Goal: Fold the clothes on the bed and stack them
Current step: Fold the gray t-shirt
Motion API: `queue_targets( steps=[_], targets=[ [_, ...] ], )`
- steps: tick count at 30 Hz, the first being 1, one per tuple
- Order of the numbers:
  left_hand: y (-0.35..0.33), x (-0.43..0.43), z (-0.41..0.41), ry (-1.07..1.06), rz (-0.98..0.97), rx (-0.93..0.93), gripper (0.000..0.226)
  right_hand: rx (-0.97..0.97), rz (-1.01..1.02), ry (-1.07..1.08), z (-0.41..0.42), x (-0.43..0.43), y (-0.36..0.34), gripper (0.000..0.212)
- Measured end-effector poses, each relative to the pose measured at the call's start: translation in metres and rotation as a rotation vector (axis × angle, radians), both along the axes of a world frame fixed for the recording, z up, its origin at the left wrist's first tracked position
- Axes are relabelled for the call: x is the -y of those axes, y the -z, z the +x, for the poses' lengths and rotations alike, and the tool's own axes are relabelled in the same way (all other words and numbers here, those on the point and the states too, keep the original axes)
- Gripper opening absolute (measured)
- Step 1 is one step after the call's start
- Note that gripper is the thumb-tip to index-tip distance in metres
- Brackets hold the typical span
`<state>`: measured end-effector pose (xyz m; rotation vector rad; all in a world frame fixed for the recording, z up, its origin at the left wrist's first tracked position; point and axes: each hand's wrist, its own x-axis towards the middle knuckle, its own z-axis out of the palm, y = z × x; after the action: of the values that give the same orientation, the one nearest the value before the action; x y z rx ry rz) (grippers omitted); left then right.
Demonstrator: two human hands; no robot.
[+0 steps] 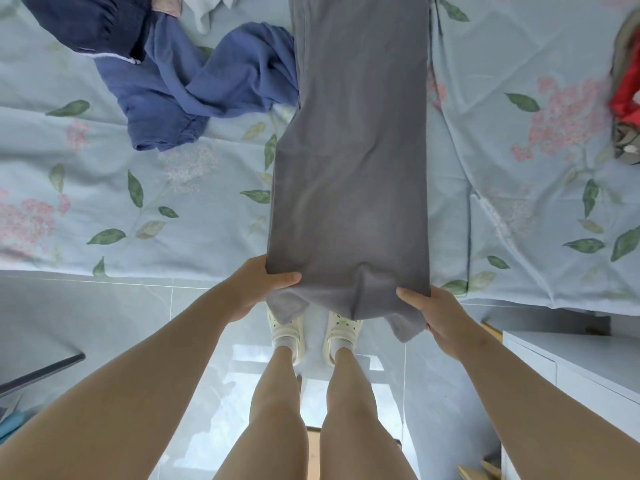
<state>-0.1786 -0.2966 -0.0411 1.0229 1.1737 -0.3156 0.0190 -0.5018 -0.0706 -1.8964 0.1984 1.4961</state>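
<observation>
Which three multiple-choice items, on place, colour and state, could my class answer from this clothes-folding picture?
1. Where does the crumpled blue garment lie? A on the floor; B on the bed, left of the grey garment; C on the person's arm.
2. What colour is the bright fabric at the picture's right edge? A red; B yellow; C purple.
3. How is the grey garment held? A untouched; B by one hand alone; C by the left hand and the right hand, one at each near corner.
Key: B, it rests on the floral sheet; A, it is plainly red; C, each hand grips a corner.
</observation>
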Motion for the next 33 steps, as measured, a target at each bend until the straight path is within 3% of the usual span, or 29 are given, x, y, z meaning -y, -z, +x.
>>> queue_targets(
  steps=[5, 9, 11, 16, 21, 24, 28, 33],
  targets=[
    [-0.027, -0.016, -0.004, -0.119, 0.120, 0.014, 0.023, -0.035, 0.101, 0.003, 0.006, -0.002, -0.031, 0.020],
    [-0.050, -0.023, 0.000, 0.121, 0.108, 0.048, 0.062, -0.013, 0.154, 0.052, 0.022, -0.008, -0.054, 0.020],
    [-0.054, -0.026, 0.003, 0.210, 0.145, -0.005, 0.068, -0.020, 0.153, 0.055, 0.032, -0.014, -0.061, 0.021],
    [-0.050, -0.049, 0.029, -0.289, 0.206, 0.004, 0.063, 0.017, 0.163, 0.119, 0.049, -0.049, -0.065, 0.014],
    [-0.039, -0.091, 0.070, -0.510, 0.243, 0.102, 0.044, 0.119, 0.227, 0.324, 0.078, -0.104, -0.059, 0.012],
    [-0.026, -0.118, 0.090, -0.421, 0.270, 0.129, 0.045, 0.210, 0.257, 0.279, 0.095, -0.130, -0.056, 0.017],
    [-0.004, -0.145, 0.110, -0.272, 0.276, 0.058, 0.064, 0.278, 0.169, 0.181, 0.110, -0.154, -0.037, 0.040],
    [0.017, -0.160, 0.122, -0.177, 0.238, -0.016, 0.076, 0.356, -0.002, 0.157, 0.114, -0.172, -0.012, 0.040]
  ],
)
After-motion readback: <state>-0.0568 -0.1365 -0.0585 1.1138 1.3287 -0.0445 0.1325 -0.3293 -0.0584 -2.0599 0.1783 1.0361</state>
